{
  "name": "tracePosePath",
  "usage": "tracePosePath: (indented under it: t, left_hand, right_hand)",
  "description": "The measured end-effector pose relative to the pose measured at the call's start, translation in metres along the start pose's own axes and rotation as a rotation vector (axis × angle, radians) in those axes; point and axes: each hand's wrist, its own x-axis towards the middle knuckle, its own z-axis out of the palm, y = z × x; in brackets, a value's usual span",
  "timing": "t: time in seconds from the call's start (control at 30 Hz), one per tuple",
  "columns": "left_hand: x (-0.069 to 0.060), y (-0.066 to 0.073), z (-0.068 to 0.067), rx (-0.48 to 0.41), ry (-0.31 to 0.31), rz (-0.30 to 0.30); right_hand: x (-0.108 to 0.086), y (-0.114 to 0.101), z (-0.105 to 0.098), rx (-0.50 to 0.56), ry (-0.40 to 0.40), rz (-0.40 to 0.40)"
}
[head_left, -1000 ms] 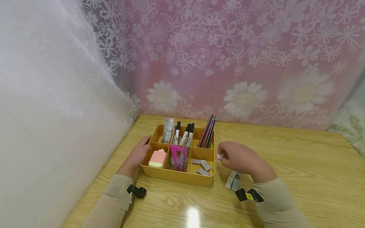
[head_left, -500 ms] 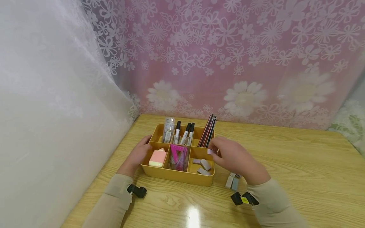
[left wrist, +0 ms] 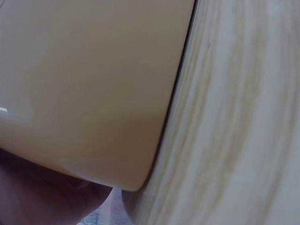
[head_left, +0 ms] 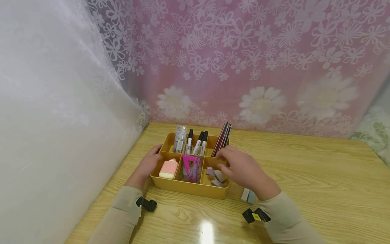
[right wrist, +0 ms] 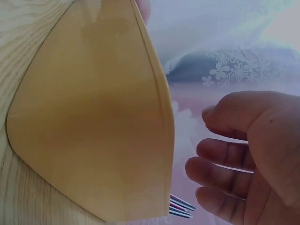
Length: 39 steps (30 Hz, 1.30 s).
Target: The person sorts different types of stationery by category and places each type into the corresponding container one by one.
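My left hand grips the left side of a yellow divided desk organizer, thumb over the rim. In the left wrist view the organizer's wall fills much of the picture, with part of the hand under it. Above the front right compartment hovers my right hand. The right wrist view shows that hand with fingers loosely bent and apart, nothing between them. Small erasers lie in that compartment; one lilac eraser is blurred. Two more erasers show on the table, partly under the right forearm.
Other compartments hold a pink bottle-shaped item, a pink set square in a clear pouch, black-capped markers, clear packs and upright pencils. A floral curtain hangs behind the wooden table.
My right hand has moved left over the front right compartment and let go of the lilac eraser it was pinching. The left hand has stayed on the organizer.
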Motion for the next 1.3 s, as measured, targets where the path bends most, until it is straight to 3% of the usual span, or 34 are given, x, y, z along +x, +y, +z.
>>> tracePosePath:
  t: [0.23, 0.93, 1.3]
  left_hand:
    - [0.000, 0.003, 0.001, 0.003, -0.008, 0.023]
    - [0.001, 0.004, 0.004, 0.006, 0.006, 0.017]
    - [-0.002, 0.005, 0.003, 0.004, 0.017, -0.008]
  right_hand:
    - [-0.001, 0.007, -0.003, 0.000, -0.006, 0.012]
    - [-0.012, 0.034, -0.027, 0.008, -0.032, 0.081]
    - [-0.021, 0.058, -0.029, -0.061, -0.149, 0.112]
